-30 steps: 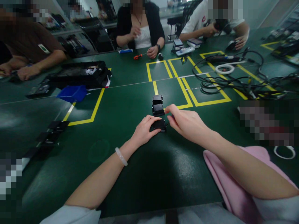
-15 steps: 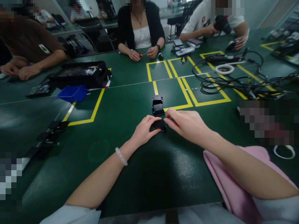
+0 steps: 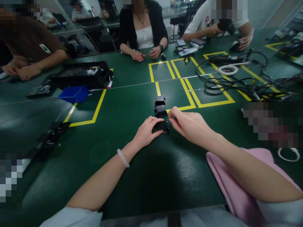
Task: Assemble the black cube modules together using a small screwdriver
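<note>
My left hand (image 3: 148, 130) grips a small black rectangular block (image 3: 162, 126) on the green table, thumb along its near edge and fingers on its far edge. Just to the right of the block, my right hand (image 3: 188, 123) is closed in a pinch, its fingertips slightly apart from the block's right end. Whatever lies between those fingertips is too small to make out. Two similar black blocks stand in a row beyond, a nearer one (image 3: 160, 110) and a farther one (image 3: 160, 100).
Yellow tape (image 3: 182, 109) marks rectangles on the table (image 3: 132, 189). At left are a blue tray (image 3: 74, 94), a black case (image 3: 80, 74) and more black blocks (image 3: 50, 137). Cables (image 3: 220, 85) lie at right, near a pink cloth (image 3: 236, 176). Several people sit around the table.
My right hand has drawn slightly to the right, opening a small gap from the block. My left hand stays on the block.
</note>
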Demonstrator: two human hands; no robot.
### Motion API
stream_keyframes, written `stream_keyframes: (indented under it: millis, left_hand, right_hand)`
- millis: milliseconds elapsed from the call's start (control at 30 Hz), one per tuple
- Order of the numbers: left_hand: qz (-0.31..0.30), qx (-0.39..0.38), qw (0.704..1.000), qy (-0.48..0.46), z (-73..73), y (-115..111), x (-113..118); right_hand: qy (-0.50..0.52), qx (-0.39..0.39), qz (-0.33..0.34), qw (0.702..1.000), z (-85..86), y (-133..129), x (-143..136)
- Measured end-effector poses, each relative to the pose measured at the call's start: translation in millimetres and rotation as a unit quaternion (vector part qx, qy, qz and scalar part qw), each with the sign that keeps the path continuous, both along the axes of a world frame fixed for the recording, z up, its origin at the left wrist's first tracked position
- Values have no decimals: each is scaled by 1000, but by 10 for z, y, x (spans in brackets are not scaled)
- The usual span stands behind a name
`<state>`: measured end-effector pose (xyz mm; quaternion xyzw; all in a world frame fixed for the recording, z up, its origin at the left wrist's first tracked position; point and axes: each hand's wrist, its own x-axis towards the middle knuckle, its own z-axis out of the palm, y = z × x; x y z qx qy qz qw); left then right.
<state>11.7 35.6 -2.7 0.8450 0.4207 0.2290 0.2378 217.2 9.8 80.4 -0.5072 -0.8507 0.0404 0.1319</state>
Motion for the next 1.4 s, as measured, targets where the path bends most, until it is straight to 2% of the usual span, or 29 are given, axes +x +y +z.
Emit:
stream_keyframes:
  millis: [133,267,500,800,1000,1233,1400]
  left_hand:
    - [1,-2,1000,0,2,-2,2]
    - [0,-1,1000,3,1,0,-1]
    - [0,1,1000,-2,-4,-3,-2]
    - [-2,-1,1000,4,13,-1,-2]
    - [-3,3,1000,6,-17,6,-6]
    - [-1,4,1000,3,-22,5,-8]
    - [0,4,1000,4,-24,6,-8]
  right_hand:
    - [20,-5,5,1000,16,-9,-6]
    - [-2,-7,5,1000,14,-3,-10]
    - [3,18,-10,1000,-31,17,-4]
    - [-2,-18,5,1000,36,-12,-14]
    - [-7,-1,-11,1000,-8,16,-13]
    - [6,-8,13,1000,16,0,-18]
    - [-22,2,10,1000,5,-8,-18]
